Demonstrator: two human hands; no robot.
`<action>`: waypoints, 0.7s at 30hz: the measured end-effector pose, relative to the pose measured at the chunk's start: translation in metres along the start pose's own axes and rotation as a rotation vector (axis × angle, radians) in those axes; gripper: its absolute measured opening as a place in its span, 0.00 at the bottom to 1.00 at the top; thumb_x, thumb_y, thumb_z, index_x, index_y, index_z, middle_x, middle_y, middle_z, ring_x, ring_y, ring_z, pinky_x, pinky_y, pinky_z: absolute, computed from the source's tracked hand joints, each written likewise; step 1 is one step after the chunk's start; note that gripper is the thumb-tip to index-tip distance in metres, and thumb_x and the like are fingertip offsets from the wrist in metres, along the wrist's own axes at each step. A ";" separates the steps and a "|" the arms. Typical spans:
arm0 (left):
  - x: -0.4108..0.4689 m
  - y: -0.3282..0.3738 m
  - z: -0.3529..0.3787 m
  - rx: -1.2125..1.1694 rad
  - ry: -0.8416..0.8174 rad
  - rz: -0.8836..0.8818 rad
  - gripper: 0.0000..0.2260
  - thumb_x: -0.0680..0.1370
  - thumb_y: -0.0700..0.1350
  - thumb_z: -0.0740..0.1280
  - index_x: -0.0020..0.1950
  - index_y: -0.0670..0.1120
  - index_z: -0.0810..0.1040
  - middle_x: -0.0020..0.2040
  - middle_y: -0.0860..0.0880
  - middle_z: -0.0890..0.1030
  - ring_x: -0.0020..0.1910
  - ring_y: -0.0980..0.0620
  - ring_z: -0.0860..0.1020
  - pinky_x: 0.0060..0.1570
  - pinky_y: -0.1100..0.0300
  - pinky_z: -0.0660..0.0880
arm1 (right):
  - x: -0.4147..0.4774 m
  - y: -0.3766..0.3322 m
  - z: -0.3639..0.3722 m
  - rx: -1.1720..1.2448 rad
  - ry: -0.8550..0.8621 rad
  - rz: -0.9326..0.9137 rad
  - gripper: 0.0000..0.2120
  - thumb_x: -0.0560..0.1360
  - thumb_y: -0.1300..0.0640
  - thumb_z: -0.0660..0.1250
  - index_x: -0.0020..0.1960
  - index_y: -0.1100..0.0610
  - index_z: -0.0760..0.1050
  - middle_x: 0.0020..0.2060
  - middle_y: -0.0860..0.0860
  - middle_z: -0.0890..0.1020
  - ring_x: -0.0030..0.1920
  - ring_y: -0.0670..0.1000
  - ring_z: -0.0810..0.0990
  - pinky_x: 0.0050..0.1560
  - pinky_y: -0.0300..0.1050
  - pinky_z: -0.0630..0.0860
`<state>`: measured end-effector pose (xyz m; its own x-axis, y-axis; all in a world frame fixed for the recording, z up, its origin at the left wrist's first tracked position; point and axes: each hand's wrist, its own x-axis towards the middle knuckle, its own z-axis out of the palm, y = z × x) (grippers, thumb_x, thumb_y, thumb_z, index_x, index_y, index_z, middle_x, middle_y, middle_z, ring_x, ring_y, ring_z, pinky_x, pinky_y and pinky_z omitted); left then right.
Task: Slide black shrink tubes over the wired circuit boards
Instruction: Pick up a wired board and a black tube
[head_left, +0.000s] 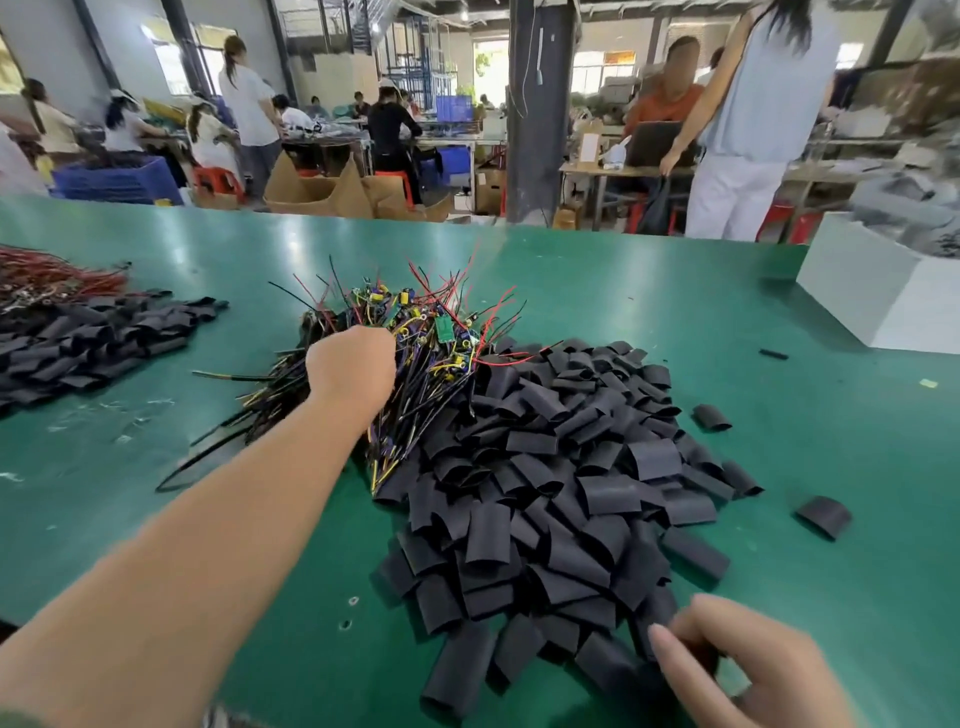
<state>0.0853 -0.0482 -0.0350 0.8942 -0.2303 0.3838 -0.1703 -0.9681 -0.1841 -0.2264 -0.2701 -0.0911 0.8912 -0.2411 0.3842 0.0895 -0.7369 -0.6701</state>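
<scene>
**Spotter:** What is in front of you, and what worries you?

**Operator:** I see a green table (675, 291) in a busy workshop. The largest thing on it, from centre to near right, is a loose heap of black shrink tubes (561, 493), short flattened sleeves lying every way. Touching the heap's far-left edge is a tangle of wired circuit boards (415, 338), with red, black and yellow leads sticking up and out. My left hand (350, 364) reaches far into that tangle, knuckles towards me. Its fingers are curled out of sight among the leads, and I cannot tell whether they clasp a board. My right hand (748, 670) sits near right, thumb and fingers pinching at a tube on the heap's near edge, though blur hides the contact.

**Spotter:** So where could it fail?

**Operator:** Mostly in the tangle, I judge. The leads cross each other, so lifting one board may drag its neighbours along, scatter them over the tubes, or strain a solder joint. The tubes look flattened, and a closed mouth could snag board components or bend a lead back as it slides on. The heap is loose, so a careless pinch may bring up two sleeves. The smallest risk is at the right, where stray tubes (823, 515) lie apart from the heap, and more could roll off the same way.
</scene>
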 end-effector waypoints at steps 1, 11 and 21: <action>0.004 -0.002 -0.003 -0.070 0.016 -0.042 0.14 0.77 0.43 0.67 0.33 0.45 0.68 0.28 0.49 0.69 0.29 0.47 0.71 0.29 0.60 0.64 | -0.005 -0.014 0.003 -0.009 -0.031 -0.002 0.18 0.73 0.50 0.71 0.28 0.50 0.69 0.24 0.44 0.71 0.27 0.42 0.72 0.29 0.30 0.66; -0.041 0.010 -0.097 -0.951 -0.042 0.270 0.02 0.80 0.46 0.61 0.49 0.51 0.73 0.40 0.55 0.84 0.28 0.55 0.82 0.31 0.60 0.75 | 0.015 -0.025 0.003 -0.080 -0.203 -0.039 0.06 0.74 0.51 0.69 0.40 0.43 0.76 0.42 0.39 0.77 0.41 0.44 0.77 0.39 0.33 0.72; -0.114 0.057 -0.064 -1.040 -0.529 0.512 0.15 0.81 0.37 0.51 0.60 0.56 0.64 0.43 0.51 0.82 0.29 0.52 0.81 0.34 0.52 0.81 | 0.004 -0.065 0.083 -0.635 -0.510 -0.524 0.16 0.69 0.35 0.58 0.55 0.29 0.75 0.64 0.43 0.77 0.64 0.47 0.76 0.60 0.49 0.75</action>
<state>-0.0526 -0.0836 -0.0308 0.6451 -0.7635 0.0287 -0.5711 -0.4569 0.6819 -0.1920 -0.1705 -0.0984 0.9058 0.4080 0.1142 0.4070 -0.9128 0.0333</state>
